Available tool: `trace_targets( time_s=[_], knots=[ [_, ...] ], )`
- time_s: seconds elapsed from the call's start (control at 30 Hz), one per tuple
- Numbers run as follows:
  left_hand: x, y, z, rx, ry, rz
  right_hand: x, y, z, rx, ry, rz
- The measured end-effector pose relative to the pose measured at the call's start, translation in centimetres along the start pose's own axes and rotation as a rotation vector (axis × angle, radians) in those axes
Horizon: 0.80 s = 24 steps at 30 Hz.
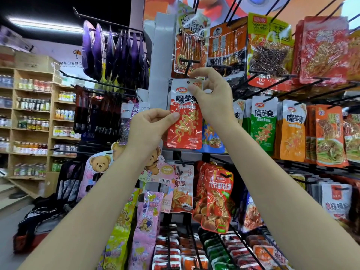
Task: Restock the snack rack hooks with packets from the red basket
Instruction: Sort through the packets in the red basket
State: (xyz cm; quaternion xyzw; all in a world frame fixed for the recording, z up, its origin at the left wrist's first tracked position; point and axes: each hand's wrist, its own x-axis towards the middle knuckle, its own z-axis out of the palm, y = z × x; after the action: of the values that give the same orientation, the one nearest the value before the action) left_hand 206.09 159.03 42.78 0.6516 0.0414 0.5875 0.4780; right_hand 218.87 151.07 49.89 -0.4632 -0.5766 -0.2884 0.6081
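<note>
Currently held: red konjac packet [185,117], upright, raised in front of the snack rack [272,86].
Left hand [150,129]: pinches the packet's left edge, mid-height.
Right hand [212,94]: pinches the packet's top right corner, beside its hang hole.
Hook [188,65]: black, just above the packet, apart from it.
Right neighbours: green packet [263,123] and orange packet [292,133], hanging.

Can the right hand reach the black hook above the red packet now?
Probably yes. The right hand pinches the red packet at its top edge, just below the black hook, and nothing blocks the gap between.
</note>
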Motion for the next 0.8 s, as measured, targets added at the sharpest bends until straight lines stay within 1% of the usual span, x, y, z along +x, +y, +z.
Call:
trace_targets(
  time_s=[0.2, 0.33, 0.43, 0.47, 0.5, 0.57, 0.6, 0.63, 0.67, 0.7, 0.73, 0.8],
  knots=[
    [0.4, -0.1, 0.1, 0.002, 0.021, 0.018, 0.8, 0.1, -0.1, -0.033, -0.039, 0.029],
    [0.5, -0.7, 0.1, 0.015, 0.023, 0.023, 0.8, 0.0, 0.0, -0.171, -0.091, 0.061],
    [0.6, -1.3, 0.0, 0.120, 0.063, 0.044, 0.0, -0.3, -0.2, -0.315, -0.138, 0.001],
    [0.6, -1.5, -0.2, 0.221, 0.093, 0.088, -0.5, -0.3, -0.4, -0.391, -0.128, -0.051],
    [0.7, -1.7, -0.4, 0.383, 0.138, 0.169, -0.9, -0.1, -0.8, -0.470, -0.097, -0.117],
    [0.8, -2.2, -0.7, 0.838, 0.258, 0.448, -1.8, 0.6, -1.9, -0.593, -0.012, -0.268],
    [1.0, -2.3, -0.6, 1.032, 0.272, 0.611, -2.1, 1.2, -2.5, -0.649, 0.009, -0.333],
    [1.4, -2.3, -0.3, 1.163, 0.235, 0.754, -2.5, 1.8, -3.1, -0.713, 0.009, -0.378],
    [1.9, -2.5, 0.0, 1.247, 0.171, 0.862, -2.8, 2.6, -3.6, -0.782, -0.016, -0.399],
    [2.5, -2.8, 0.4, 1.295, 0.112, 0.920, -3.0, 3.3, -3.9, -0.846, -0.062, -0.395],
    [3.1, -3.2, 0.7, 1.322, 0.068, 0.928, -3.3, 4.0, -4.1, -0.891, -0.117, -0.374],
    [3.9, -4.1, 1.1, 1.350, 0.002, 0.861, -3.4, 5.0, -4.2, -0.887, -0.204, -0.322]
  ],
)
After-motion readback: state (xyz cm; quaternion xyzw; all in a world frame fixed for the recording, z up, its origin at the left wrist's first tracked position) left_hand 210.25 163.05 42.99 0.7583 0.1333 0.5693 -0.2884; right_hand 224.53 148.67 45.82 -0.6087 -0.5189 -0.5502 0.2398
